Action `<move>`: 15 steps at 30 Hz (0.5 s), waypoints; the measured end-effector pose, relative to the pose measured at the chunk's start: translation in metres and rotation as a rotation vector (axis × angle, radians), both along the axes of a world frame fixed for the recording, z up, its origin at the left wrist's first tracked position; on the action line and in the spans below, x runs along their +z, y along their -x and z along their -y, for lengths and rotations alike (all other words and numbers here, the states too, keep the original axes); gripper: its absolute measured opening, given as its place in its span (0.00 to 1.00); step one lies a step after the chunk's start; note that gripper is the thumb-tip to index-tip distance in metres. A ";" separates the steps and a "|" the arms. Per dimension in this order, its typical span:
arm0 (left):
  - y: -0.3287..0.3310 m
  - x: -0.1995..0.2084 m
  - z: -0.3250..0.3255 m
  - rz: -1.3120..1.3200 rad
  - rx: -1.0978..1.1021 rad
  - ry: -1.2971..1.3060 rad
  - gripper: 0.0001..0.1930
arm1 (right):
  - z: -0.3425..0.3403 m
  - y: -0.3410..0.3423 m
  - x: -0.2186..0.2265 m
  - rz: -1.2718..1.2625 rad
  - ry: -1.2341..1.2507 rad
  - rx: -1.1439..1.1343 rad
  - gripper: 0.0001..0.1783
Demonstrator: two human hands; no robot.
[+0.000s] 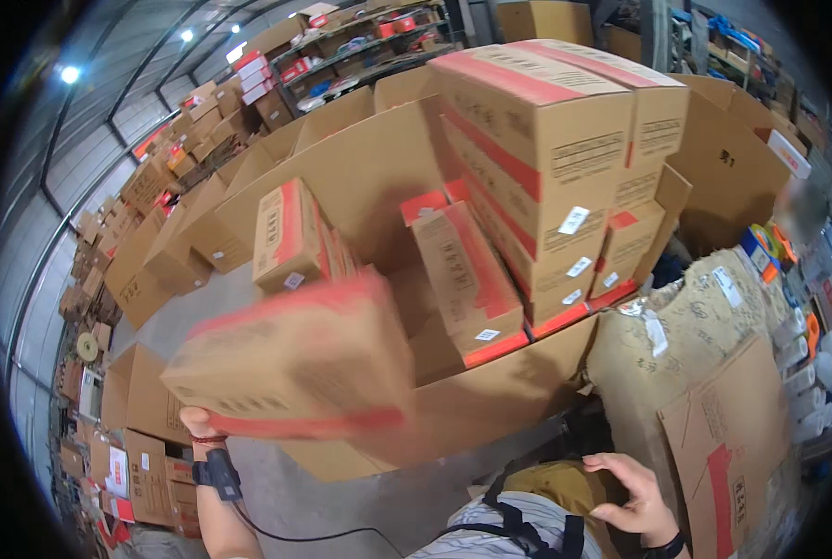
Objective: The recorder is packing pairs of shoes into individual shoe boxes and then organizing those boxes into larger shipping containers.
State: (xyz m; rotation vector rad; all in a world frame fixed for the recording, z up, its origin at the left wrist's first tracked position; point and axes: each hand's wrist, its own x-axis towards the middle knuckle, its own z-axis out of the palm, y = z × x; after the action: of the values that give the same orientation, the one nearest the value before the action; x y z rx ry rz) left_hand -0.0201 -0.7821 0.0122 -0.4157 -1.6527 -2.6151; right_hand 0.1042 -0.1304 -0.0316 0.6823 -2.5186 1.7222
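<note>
A brown cardboard box with red bands [290, 359], smeared by motion, hangs tilted over the near edge of a large open carton [490, 401]. My left hand [199, 422] grips its lower left corner; most of the fingers are hidden behind the box. My right hand [628, 494] is held off to the lower right, thumb and fingers apart, with nothing in it. Inside the large carton, similar red-banded boxes [584, 140] stand in a tall stack on the right. A lower box [462, 270] lies beside that stack, and another box [285, 233] stands farther left.
Several open cartons [145, 270] line the left, before piled boxes. Shelves [369, 56] stand at the back. On my right are a worn padded surface [705, 307], a flattened carton [723, 456] and tape rolls [765, 247]. Grey floor [285, 503] shows below.
</note>
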 end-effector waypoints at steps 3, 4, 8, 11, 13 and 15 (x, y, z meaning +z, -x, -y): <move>-0.009 -0.043 0.090 0.105 0.617 -0.505 0.40 | 0.004 0.007 -0.010 0.018 0.164 -0.122 0.34; 0.009 -0.052 0.071 0.121 0.610 -0.515 0.40 | 0.003 0.008 -0.009 0.041 0.160 -0.167 0.33; 0.101 -0.059 -0.023 0.039 0.757 -0.704 0.42 | 0.004 0.001 -0.020 0.125 0.384 -0.390 0.32; 0.159 -0.093 -0.027 0.238 0.838 -0.740 0.41 | 0.008 -0.003 -0.030 0.142 0.451 -0.479 0.31; 0.178 -0.145 -0.009 0.333 0.758 -0.641 0.43 | 0.009 -0.007 -0.034 0.156 0.424 -0.518 0.30; 0.185 -0.192 0.006 0.426 0.674 -0.534 0.45 | 0.014 -0.009 -0.035 0.202 0.416 -0.561 0.28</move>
State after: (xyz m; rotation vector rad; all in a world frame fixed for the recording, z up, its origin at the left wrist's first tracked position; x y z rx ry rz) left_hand -0.2055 -0.7880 -0.1795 0.6342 -0.8345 -2.5166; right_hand 0.1130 -0.1447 -0.0663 -0.2129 -2.0462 2.0375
